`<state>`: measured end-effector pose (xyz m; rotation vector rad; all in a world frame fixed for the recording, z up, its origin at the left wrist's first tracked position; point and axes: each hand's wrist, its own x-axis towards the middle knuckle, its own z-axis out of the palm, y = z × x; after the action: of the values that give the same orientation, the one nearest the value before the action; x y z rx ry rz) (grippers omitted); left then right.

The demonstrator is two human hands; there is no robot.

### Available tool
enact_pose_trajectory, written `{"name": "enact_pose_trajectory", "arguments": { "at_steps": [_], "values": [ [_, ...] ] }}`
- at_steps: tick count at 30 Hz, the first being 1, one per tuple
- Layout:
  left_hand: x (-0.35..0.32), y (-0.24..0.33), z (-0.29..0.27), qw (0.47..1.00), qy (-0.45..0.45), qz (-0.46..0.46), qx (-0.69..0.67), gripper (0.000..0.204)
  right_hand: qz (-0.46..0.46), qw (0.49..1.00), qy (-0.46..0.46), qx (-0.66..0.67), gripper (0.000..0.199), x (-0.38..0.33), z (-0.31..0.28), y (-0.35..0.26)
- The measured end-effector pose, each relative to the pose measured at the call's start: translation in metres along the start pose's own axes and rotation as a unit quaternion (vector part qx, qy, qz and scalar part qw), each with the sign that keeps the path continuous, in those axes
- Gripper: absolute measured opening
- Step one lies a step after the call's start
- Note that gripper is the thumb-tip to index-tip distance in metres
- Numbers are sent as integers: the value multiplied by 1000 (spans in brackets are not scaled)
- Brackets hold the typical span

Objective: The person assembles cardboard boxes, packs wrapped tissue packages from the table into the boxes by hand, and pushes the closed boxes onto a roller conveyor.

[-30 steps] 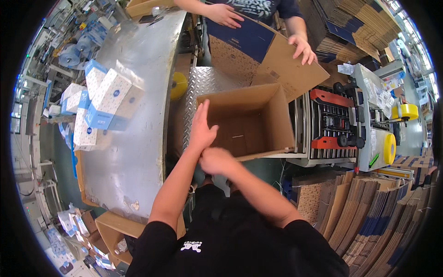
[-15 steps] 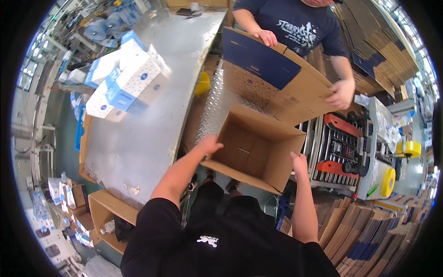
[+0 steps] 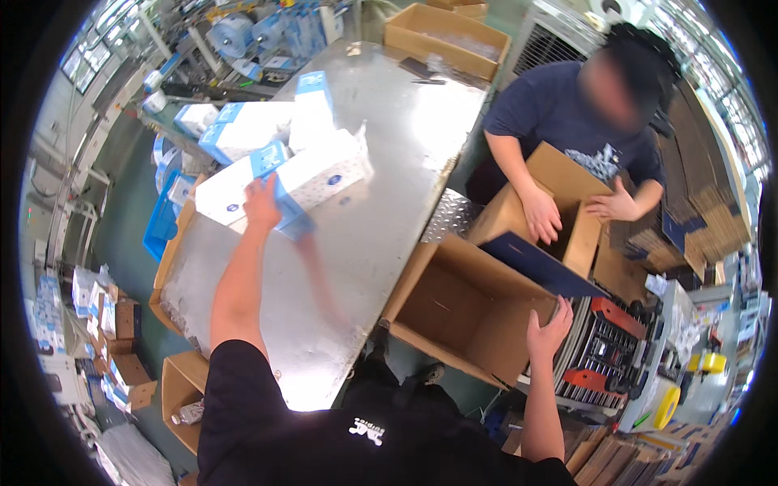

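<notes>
White-and-blue cartons [image 3: 279,182] lie in a loose cluster on the far left of the steel worktop [image 3: 381,235], and your left hand [image 3: 261,202] rests on the nearest one, fingers spread over its near end. Whether that grip has clenched around the carton or only lies on it, you cannot tell from this view. The carton's long axis runs left to right across the worktop, slanting up toward the far right, so it lies crosswise to your reaching forearm. Your left hand is plainly the nearer one; your right hand [image 3: 549,330] is well apart, open and released against the right wall of the open cardboard box [image 3: 462,308] at the near right edge of the worktop.

Half a second ago your left hand was on the box's left rim; it has since swung out to the cartons, while the right stays at the box. Beyond, a co-worker's hands [image 3: 541,212] now reach into a second cardboard box [image 3: 559,174].
</notes>
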<state>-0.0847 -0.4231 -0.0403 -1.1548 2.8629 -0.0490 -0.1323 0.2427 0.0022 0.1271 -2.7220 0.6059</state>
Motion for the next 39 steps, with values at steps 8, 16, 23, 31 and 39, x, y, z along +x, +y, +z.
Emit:
{"name": "enact_pose_trajectory", "arguments": {
  "at_steps": [8, 16, 23, 31, 39],
  "values": [
    [97, -58, -40, 982, -13, 158, -103, 103, -320, 880, -335, 104, 84, 120, 163, -306],
    [42, -106, -3, 983, 23, 179, -43, 100, -475, 831, -285, -49, 102, 135, 269, -407],
    [-34, -141, -5, 919, 80, 66, -379, 94, -445, 864, -226, 74, 46, 148, 145, -362],
    [-160, 18, -35, 398, -277, 199, -852, 72, -114, 821, -274, 488, 87, 114, -66, -167],
    [-246, 237, -56, 88, -603, 16, -793, 58, 175, 931, -18, 319, 91, 10, -130, 92]
  ]
}}
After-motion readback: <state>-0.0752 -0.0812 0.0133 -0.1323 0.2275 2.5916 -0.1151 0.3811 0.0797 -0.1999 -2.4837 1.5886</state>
